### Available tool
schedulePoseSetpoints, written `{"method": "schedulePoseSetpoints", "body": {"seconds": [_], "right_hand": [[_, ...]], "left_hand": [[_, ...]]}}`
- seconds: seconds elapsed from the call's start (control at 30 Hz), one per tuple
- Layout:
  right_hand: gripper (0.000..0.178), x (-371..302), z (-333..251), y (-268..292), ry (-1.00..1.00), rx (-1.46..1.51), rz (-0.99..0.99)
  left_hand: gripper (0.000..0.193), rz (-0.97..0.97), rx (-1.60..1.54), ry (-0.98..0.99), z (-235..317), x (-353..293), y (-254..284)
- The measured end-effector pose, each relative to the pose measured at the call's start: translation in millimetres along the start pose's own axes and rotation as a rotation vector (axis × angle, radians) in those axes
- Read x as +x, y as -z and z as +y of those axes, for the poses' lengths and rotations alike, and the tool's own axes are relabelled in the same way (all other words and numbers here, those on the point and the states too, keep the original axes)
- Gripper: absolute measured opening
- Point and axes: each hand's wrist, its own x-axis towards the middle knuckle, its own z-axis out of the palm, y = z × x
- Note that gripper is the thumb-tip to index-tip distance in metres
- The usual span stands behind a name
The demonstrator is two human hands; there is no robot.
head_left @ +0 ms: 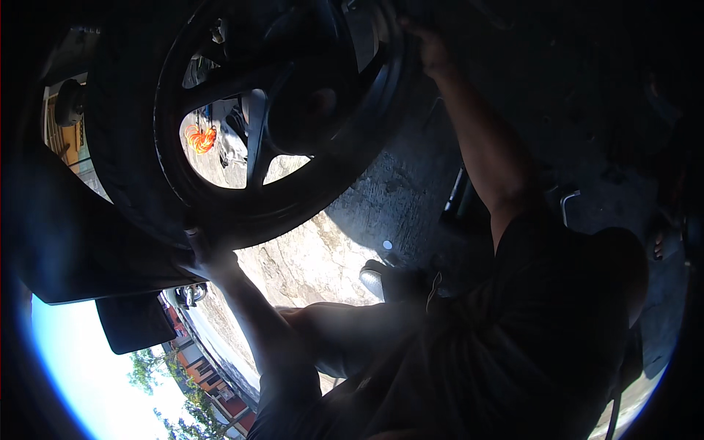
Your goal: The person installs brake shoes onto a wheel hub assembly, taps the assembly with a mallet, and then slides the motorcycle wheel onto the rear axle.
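Note:
A big black wheel fills the upper left, its tyre (pixel 121 147) wrapped around a dark spoked rim (pixel 257 139). My left hand (pixel 204 255) grips the tyre's lower edge, fingers curled around the tread. On the opposite side, at the upper right edge, my right hand (pixel 429 45) holds the tyre with the arm stretched out. The wheel is held between both hands, tilted toward me. My knee and a dark shoe (pixel 389 282) are below it.
Cracked concrete ground (pixel 315 253) lies under the wheel. A coiled orange hose (pixel 199 138) shows through the spokes. Dark tools (pixel 458 198) lie on the ground in shadow at the right. A dark car body panel (pixel 66 249) is at the left.

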Motion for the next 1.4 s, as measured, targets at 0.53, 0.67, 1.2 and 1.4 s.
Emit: {"method": "schedulePoseSetpoints", "body": {"seconds": [0.53, 0.67, 1.2, 1.4], "right_hand": [[0.038, -42.3, 15.3, -19.5, -0.383, 0.179, 0.531], [0.042, -48.9, 28.4, 12.3, -0.456, 0.188, 0.469], [0.105, -40.3, -86.8, -188.3, 0.481, -1.158, -0.023], [0.107, -44.6, -83.2, -186.4, 0.378, -1.105, 0.017]], "left_hand": [[0.065, -0.110, 0.129, -0.639, 48.2, 80.1, 17.9], [0.070, -0.073, -0.111, -0.483, 85.0, 57.5, -12.3], [0.078, -0.093, -0.256, -0.098, 100.6, 69.2, -16.7], [0.112, 0.044, -0.159, -0.190, 38.2, -29.1, -32.5]]}}
